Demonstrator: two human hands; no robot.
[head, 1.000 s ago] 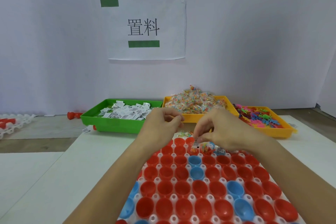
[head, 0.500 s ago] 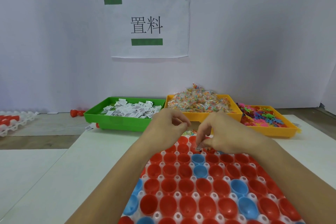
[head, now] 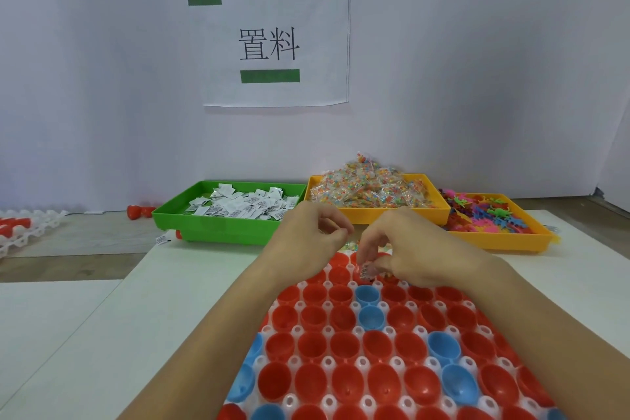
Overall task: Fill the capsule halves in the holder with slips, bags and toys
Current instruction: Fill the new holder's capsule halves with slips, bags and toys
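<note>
Head view: right hand (head: 414, 251) pinches a small bag (head: 367, 271) over the holder (head: 361, 355); left hand (head: 306, 242) fingers curled, seemingly empty.

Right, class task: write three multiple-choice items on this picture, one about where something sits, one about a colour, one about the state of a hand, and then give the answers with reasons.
1. Where is the tray of paper slips?
A. left of the two orange trays
B. between them
C. on the capsule holder

2. What colour are most capsule halves in the holder?
A. blue
B. red
C. green

3. What is the right hand doing?
A. lying flat on the table
B. pinching a small clear bag over the holder
C. reaching into the toy tray

Answers:
1 A, the green tray is leftmost.
2 B, red halves far outnumber blue halves.
3 B, the right hand grips a small bag at the holder's far rows.
</note>
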